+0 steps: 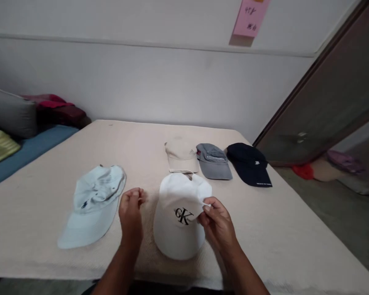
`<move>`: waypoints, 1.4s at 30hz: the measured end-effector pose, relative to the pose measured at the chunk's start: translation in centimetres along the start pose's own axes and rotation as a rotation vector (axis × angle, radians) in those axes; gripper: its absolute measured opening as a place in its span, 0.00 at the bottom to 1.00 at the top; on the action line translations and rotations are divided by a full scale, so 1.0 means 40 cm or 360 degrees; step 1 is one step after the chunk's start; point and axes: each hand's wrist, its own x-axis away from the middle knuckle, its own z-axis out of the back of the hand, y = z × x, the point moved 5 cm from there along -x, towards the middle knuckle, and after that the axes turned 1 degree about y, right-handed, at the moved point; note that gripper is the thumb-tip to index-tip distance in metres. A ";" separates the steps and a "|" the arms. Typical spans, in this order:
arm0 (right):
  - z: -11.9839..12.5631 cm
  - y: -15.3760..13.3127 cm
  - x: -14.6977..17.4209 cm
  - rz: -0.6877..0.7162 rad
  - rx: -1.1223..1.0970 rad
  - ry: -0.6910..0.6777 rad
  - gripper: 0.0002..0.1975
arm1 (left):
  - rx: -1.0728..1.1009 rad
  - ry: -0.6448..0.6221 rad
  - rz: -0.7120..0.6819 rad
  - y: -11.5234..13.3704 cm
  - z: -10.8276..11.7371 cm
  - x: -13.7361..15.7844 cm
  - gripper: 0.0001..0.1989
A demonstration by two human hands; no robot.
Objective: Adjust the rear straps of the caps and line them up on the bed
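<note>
A white baseball cap [180, 233] with black letters on its front lies before me, its brim toward my body. My right hand [217, 221] pinches the right edge of its crown between thumb and fingers. To the left of that cap, my left hand [131, 211] hovers over the tabletop, apart from it. Its fingertips are closed together and slightly blurred; whether something small is between them I cannot make out. A pale blue cap [90, 223] with a crumpled crown rests just left of my left hand.
Behind the white cap sit a cream cap [181, 151], a grey cap [214, 164] and a black cap [249, 164] in a row. All lie on a table with a cream cover [135, 143]. A pink note [250, 18] hangs on the wall. A grey cushion [12, 108] is at left.
</note>
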 end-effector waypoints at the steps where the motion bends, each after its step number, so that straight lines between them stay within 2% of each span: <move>1: 0.004 -0.010 0.008 -0.0026 -0.0051 -0.0009 0.09 | 0.0032 -0.0057 0.0220 -0.015 -0.014 -0.014 0.08; 4: 0.019 -0.029 0.031 -0.0125 -0.0196 -0.0034 0.09 | 0.0137 -0.0416 0.0887 -0.055 -0.069 -0.004 0.14; 7: 0.028 -0.035 0.050 -0.0241 -0.0200 -0.0155 0.09 | 0.0222 -0.0734 0.1223 -0.064 -0.111 0.042 0.15; 9: 0.031 -0.037 0.062 -0.0328 -0.0119 -0.0313 0.08 | 0.0267 -0.0766 0.1248 -0.059 -0.122 0.055 0.11; 11: 0.035 -0.042 0.077 -0.0426 -0.0010 -0.0505 0.06 | 0.0308 -0.0764 0.1172 -0.051 -0.127 0.055 0.10; 13: 0.043 -0.050 0.097 -0.0557 0.0127 -0.0716 0.06 | 0.0346 -0.0812 0.1096 -0.041 -0.133 0.056 0.13; 16: 0.061 -0.063 0.132 -0.0799 0.0297 -0.1074 0.09 | 0.0379 -0.0911 0.1140 -0.037 -0.137 0.080 0.18; 18: 0.076 -0.079 0.141 -0.0821 0.0279 -0.1186 0.12 | 0.0389 -0.0965 0.1183 -0.036 -0.136 0.107 0.21; 20: 0.094 -0.101 0.121 -0.0647 0.0182 -0.1003 0.14 | 0.0377 -0.1028 0.1221 -0.035 -0.134 0.136 0.22; 22: 0.118 -0.118 0.087 -0.0394 0.0161 -0.0607 0.14 | 0.0357 -0.1097 0.1256 -0.033 -0.134 0.164 0.22; 24: 0.135 -0.120 0.063 -0.0250 0.0333 -0.0256 0.14 | 0.0326 -0.1153 0.1295 -0.030 -0.135 0.189 0.19; 25: 0.135 -0.115 0.058 -0.0238 0.0495 -0.0169 0.14 | 0.0309 -0.1172 0.1312 -0.027 -0.137 0.200 0.17; 27: 0.118 -0.100 0.056 -0.0253 0.0822 -0.0179 0.16 | 0.0273 -0.1205 0.1346 -0.020 -0.144 0.222 0.13; 29: 0.093 -0.084 0.066 -0.0320 0.0937 -0.0308 0.17 | 0.0238 -0.1250 0.1418 -0.017 -0.154 0.242 0.10; 32: 0.066 -0.061 0.089 -0.0565 0.0708 -0.0468 0.18 | 0.0154 -0.1336 0.1480 -0.019 -0.167 0.259 0.10; 34: 0.059 -0.059 0.094 -0.0633 0.0488 -0.0493 0.15 | 0.0091 -0.1418 0.1379 -0.020 -0.173 0.257 0.10; 38: 0.065 -0.086 0.080 -0.0447 0.0150 -0.0513 0.04 | -0.0121 -0.1622 0.1241 -0.030 -0.173 0.254 0.14; 40: 0.072 -0.101 0.075 -0.0371 0.0111 -0.0513 0.02 | -0.0230 -0.1605 0.1227 -0.038 -0.167 0.249 0.14; 42: 0.078 -0.113 0.073 -0.0329 0.0108 -0.0496 0.03 | -0.0296 -0.1498 0.1148 -0.046 -0.163 0.237 0.13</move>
